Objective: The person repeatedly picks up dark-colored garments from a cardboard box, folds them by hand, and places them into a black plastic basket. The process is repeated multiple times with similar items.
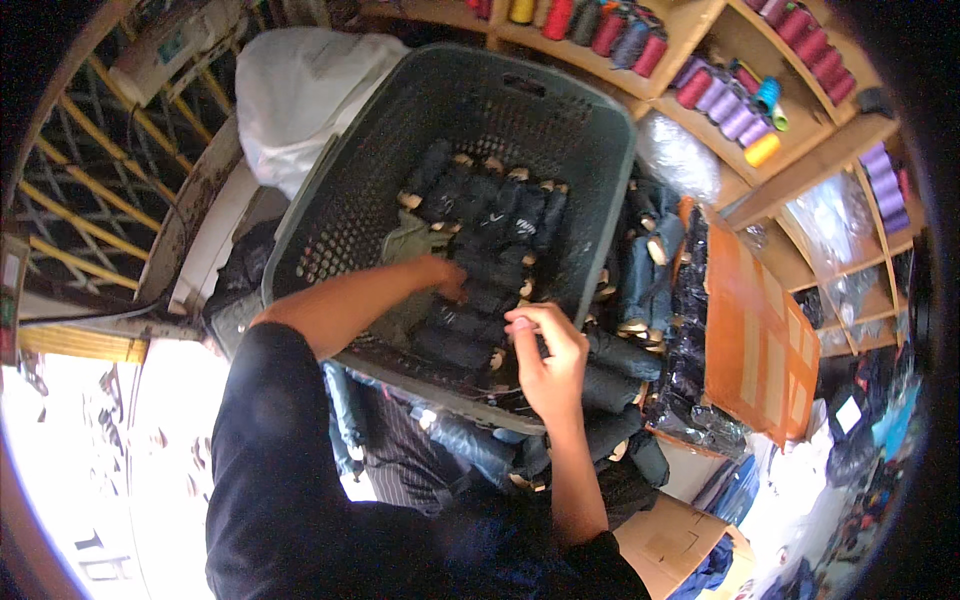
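A large dark green plastic basket [590, 140] with perforated walls stands in front of me. Dark rolled cloth bundles [480, 205], many showing pale ends, lie inside it beside a piece of olive cloth [408, 245]. My left hand [450, 280] reaches down into the basket among the rolls; its fingers are partly hidden and blurred, so its grip is unclear. Above the basket's near right side is my right hand [550, 355], thumb and fingertips pinched together. What that pinch holds, if anything, is too small to make out.
More dark rolls [645, 270] lie right of the basket, by a taped cardboard box [755, 335]. Wooden shelves [690, 35] hold thread spools [720, 105]. A white sack [300, 90] and a metal lattice gate [90, 190] are at left. An opened carton [675, 540] sits lower right.
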Motion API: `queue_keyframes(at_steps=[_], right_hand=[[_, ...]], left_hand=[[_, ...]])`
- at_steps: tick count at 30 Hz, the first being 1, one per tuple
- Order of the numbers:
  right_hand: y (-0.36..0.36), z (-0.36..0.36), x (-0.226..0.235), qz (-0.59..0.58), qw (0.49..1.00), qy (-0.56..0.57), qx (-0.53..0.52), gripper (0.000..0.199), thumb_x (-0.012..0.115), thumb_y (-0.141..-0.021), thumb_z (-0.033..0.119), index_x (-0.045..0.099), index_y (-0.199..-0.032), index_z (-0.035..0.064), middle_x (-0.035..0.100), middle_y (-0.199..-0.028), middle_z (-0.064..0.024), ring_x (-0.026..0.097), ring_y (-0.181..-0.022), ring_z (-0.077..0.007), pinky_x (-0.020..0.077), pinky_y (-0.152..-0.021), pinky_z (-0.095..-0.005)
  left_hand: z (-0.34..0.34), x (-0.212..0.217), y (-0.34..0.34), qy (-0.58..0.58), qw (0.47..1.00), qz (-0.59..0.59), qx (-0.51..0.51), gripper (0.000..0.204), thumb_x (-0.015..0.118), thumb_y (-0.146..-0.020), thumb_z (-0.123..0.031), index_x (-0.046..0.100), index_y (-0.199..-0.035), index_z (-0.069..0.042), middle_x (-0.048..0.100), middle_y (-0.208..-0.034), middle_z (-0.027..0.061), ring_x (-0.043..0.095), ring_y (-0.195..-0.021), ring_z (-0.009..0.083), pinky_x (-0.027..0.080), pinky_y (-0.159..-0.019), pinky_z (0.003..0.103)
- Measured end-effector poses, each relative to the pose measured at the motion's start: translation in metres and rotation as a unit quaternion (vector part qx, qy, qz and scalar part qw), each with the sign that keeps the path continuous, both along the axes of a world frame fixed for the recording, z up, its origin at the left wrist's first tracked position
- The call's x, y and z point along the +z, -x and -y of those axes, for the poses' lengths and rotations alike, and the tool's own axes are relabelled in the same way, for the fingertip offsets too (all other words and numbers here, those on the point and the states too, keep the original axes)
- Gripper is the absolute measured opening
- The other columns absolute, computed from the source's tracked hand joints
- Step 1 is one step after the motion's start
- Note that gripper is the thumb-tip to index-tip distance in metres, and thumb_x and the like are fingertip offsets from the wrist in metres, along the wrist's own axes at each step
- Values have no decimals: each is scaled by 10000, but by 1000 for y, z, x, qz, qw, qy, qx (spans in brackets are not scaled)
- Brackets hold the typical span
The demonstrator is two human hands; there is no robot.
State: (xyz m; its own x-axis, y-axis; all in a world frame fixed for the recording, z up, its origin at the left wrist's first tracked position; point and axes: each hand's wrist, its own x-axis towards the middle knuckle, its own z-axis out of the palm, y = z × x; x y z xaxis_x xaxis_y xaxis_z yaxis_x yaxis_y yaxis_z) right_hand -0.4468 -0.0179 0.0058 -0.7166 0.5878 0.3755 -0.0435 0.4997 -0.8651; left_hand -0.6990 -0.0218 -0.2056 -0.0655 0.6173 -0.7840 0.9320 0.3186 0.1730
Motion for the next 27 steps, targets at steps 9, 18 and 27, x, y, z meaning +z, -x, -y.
queue_keyframes(at_steps=[9,18,27], right_hand=[[-3,0,3,-3,999,21,28,77,555,-895,-6,620,-896,-47,652,-833,-113,669,-739,-173,514,-677,-270],[-7,-4,1,7,1000,26,11,94,554,-911,17,617,-903,-53,658,-840,-113,670,-730,-179,518,-675,-277],[-11,-8,-2,4,1000,22,7,89,548,-916,10,615,-898,-46,659,-848,-111,670,-740,-177,510,-674,-270]], left_hand=[[-4,-34,25,-35,999,-19,-5,562,573,-861,-469,594,-1224,-41,602,-1233,153,572,-1119,344,466,-919,458],[-6,42,18,9,999,4,43,548,564,-871,-451,554,-1291,-98,551,-1317,109,563,-1147,304,463,-929,447],[-8,52,33,-45,999,-20,10,593,536,-879,-477,521,-1329,-92,538,-1332,131,526,-1196,315,424,-985,431]])
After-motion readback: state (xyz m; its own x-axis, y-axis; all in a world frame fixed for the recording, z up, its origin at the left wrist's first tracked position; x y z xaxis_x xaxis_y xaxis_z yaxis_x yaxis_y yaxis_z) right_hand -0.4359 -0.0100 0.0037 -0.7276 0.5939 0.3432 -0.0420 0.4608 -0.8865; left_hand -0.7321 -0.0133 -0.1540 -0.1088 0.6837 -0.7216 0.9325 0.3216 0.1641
